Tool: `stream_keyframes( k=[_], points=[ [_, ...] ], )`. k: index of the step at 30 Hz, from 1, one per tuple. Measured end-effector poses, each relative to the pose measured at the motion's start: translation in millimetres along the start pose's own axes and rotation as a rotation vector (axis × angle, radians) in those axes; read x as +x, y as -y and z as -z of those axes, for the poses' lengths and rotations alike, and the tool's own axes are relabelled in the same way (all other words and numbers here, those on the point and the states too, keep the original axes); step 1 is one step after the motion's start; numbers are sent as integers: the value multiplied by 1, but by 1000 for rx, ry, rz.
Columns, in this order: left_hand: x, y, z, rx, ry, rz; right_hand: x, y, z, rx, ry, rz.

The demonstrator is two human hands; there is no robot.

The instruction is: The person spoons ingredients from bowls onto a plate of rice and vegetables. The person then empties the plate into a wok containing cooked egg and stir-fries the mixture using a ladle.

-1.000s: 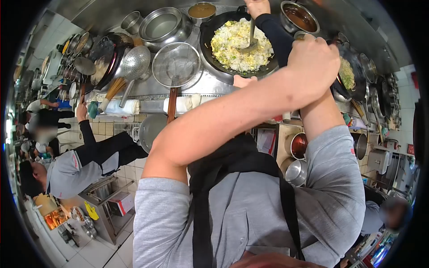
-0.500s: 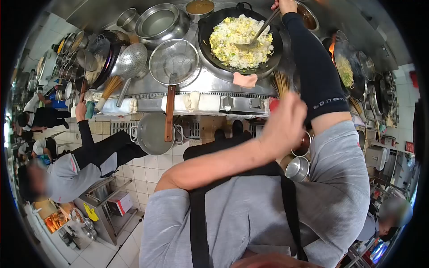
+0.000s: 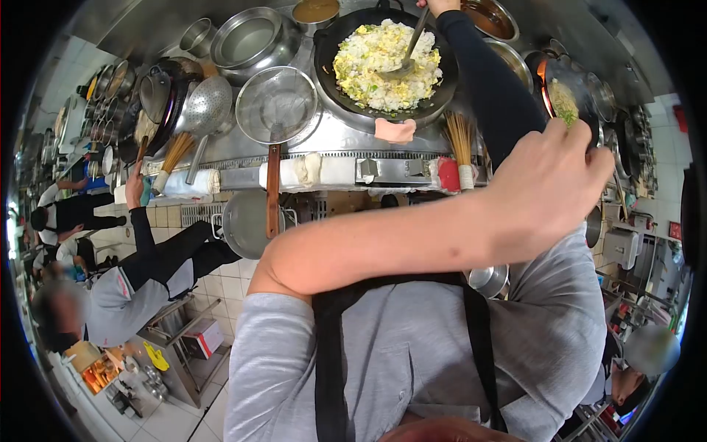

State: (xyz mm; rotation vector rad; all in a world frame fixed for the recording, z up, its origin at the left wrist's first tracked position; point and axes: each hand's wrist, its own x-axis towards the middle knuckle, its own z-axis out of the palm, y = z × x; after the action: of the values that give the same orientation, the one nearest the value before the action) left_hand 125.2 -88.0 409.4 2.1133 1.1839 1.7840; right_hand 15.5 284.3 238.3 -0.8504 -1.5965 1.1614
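Note:
At the top, my right hand grips the handle of a metal ladle, and its fingers are partly cut off by the view's edge. The ladle's head rests in fried rice with egg and green bits, inside a black wok. My left hand is raised across my body to the right, above my right arm. Its fingers are curled with their tips hidden, so anything in them cannot be made out. A folded pinkish cloth lies at the wok's near edge.
A wire strainer with a wooden handle lies left of the wok. Nearby are a steel pot, a perforated ladle and a bamboo brush. Flame shows by another wok at right. A co-worker stands left.
My left hand has swung right and closer to the camera. The ladle has shifted slightly in the rice as my right hand moved a little left. The view has shifted slightly.

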Motion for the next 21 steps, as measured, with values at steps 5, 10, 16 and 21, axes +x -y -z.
stream_keyframes(
  k=[5, 10, 16, 21],
  points=[
    [23, 14, -4, -415, 462, -41, -13, 10, -15, 153, 16, -81],
    [-15, 3, 17, -652, 360, 145, -29, 45, -9, 302, 27, -140],
    [-74, 18, -11, -676, 354, 368, -91, 29, -38, 91, -150, 191],
    [-65, 23, -13, -570, 62, 519, -85, 93, -21, 119, -126, -108]
  ],
)
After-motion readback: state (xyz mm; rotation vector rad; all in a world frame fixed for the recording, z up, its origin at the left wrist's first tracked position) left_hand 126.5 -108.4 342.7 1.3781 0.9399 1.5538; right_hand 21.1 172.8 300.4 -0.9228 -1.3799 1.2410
